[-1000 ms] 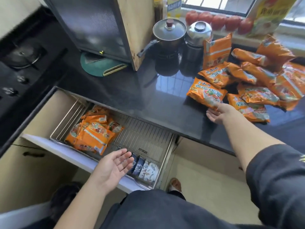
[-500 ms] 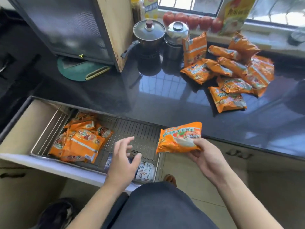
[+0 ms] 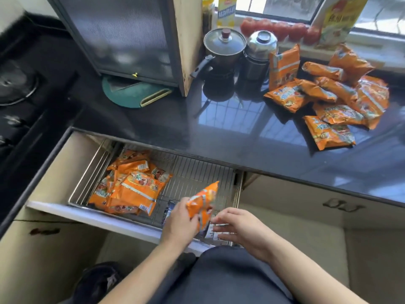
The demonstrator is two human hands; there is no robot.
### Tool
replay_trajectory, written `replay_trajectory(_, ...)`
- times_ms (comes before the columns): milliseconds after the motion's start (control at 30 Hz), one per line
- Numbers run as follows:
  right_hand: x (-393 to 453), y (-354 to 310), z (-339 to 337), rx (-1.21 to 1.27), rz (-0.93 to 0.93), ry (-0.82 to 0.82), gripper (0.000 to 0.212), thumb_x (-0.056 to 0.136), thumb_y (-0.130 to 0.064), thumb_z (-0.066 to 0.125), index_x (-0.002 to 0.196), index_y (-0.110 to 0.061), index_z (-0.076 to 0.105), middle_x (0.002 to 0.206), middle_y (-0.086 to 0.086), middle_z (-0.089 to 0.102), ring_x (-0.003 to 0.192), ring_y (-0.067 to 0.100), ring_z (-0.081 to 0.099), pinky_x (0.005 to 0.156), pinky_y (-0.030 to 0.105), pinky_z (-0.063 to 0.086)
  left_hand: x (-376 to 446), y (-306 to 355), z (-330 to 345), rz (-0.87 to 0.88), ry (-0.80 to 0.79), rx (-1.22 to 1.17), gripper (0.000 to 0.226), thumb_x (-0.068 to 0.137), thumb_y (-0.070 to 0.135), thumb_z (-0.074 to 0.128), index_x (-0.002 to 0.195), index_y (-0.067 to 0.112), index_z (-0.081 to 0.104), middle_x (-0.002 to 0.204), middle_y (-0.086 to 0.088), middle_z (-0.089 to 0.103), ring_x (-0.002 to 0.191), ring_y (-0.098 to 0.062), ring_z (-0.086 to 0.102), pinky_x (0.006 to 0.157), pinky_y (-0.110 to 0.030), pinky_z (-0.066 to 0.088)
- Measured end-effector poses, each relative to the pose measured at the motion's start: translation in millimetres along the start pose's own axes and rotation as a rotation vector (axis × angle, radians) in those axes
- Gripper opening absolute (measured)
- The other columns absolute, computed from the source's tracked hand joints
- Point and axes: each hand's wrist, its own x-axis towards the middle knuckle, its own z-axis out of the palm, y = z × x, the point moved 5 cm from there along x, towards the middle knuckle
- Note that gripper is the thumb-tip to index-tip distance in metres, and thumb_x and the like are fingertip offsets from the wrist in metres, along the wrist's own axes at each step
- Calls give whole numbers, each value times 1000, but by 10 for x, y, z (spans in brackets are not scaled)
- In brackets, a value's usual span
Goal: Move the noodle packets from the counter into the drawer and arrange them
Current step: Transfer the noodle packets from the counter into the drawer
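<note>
- The left hand (image 3: 179,220) grips an orange noodle packet (image 3: 202,204) by its lower end, fingers curled round it, and holds it tilted above the front right part of the drawer.
- The right hand (image 3: 238,227) lies just beside the packet with fingers loosely extended toward it; it grasps nothing that I can make out.
- Half a second ago the right hand carried this packet flat at the counter's edge while the left hand waited open over the drawer. The packet has since passed from right to left.
- My reading: the handover frees the right hand to go back to the counter, and the left can lay this packet onto the stack.
- The drawer (image 3: 105,216) stands pulled out, with a wire rack (image 3: 197,170) inside. A stack of packets in the drawer (image 3: 133,187) already fills its left side; the right side of the rack is mostly bare, apart from some blue-and-white pouches (image 3: 211,232) at the front, partly hidden by the hands.
- On the glossy black counter (image 3: 175,119), a pile of packets (image 3: 328,99) remains at the far right, well apart from the drawer, so much of the task is left.
- Further back stand a lidded black pot (image 3: 223,47) and a steel container (image 3: 260,47), with a row of tomatoes (image 3: 282,29) along the sunlit window sill.
- A gas hob (image 3: 17,84) sits at the left.
</note>
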Motion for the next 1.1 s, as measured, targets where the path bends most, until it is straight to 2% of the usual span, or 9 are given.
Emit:
replay_trajectory(100, 96, 174, -55, -57, 41, 143, 8, 97, -9, 58, 92, -10, 64, 94, 8, 68, 80, 19, 64, 70, 25, 53, 282, -633, -261, -187, 71, -4, 22, 98, 28, 65, 118, 24, 56, 93, 7, 62, 76, -10, 63, 56, -24, 46)
replay_trajectory(200, 87, 330, -137, -26, 100, 226, 9, 97, -7, 57, 91, -9, 63, 95, 10, 70, 79, 21, 68, 83, 35, 58, 596, -1083, -434, -229, 86, 119, 32, 99, 33, 63, 128, 22, 56, 98, 4, 63, 77, -14, 60, 56, -26, 42)
replay_trajectory(367, -5, 509, -236, -3, 153, 351, 15, 97, -3, 53, 89, -7, 64, 90, 13, 70, 77, 25, 67, 84, 37, 56, 877, -1443, -347, -194, -6, 372, 40, 100, 35, 61, 133, 15, 53, 112, -1, 64, 82, -17, 62, 62, -28, 46)
replay_trajectory(533, -65, 621, -209, 18, 162, 393, 12, 97, -5, 55, 89, -6, 65, 84, 8, 71, 74, 22, 69, 76, 32, 54, 951, -1543, -266, -277, -34, 362, 48, 101, 40, 53, 140, 15, 43, 128, -11, 56, 102, -31, 62, 79, -40, 53)
replay_trajectory(700, -10, 575, -223, 37, 147, 398, 12, 98, -8, 55, 92, -7, 65, 92, 11, 74, 80, 24, 70, 78, 33, 56, 691, -1254, -217, -226, -19, 271, 54, 101, 40, 53, 148, 16, 38, 139, -13, 44, 115, -32, 54, 86, -41, 48)
replay_trajectory(767, 41, 488, -268, 49, 124, 405, 12, 98, -8, 55, 93, -7, 65, 96, 13, 74, 82, 25, 70, 77, 34, 58, 572, -1095, -129, -194, -69, 193, 45, 101, 32, 53, 143, 19, 45, 138, -9, 47, 114, -26, 54, 86, -37, 47)
replay_trajectory(900, 91, 266, -449, 103, 73, 405, 14, 99, -10, 55, 94, -7, 68, 96, 11, 74, 87, 26, 71, 95, 46, 55, 374, -593, 122, -135, -328, 20, 21, 100, 24, 53, 118, 26, 63, 125, 0, 66, 107, -19, 59, 91, -32, 48)
replay_trajectory(967, 78, 147, -621, 124, 46, 401, 16, 100, -10, 54, 93, -7, 69, 95, 10, 75, 87, 25, 71, 92, 43, 55, 291, -204, 205, -82, -423, -48, 18, 102, 23, 54, 116, 25, 64, 118, 3, 68, 105, -15, 60, 87, -29, 45)
replay_trajectory(1100, 55, -53, -1222, 209, -5, 423, 15, 100, -11, 55, 96, -6, 69, 97, 12, 74, 85, 24, 71, 89, 40, 57, 223, 561, 326, -34, -411, -162, 16, 102, 22, 54, 113, 25, 65, 110, 6, 69, 97, -16, 67, 79, -29, 51)
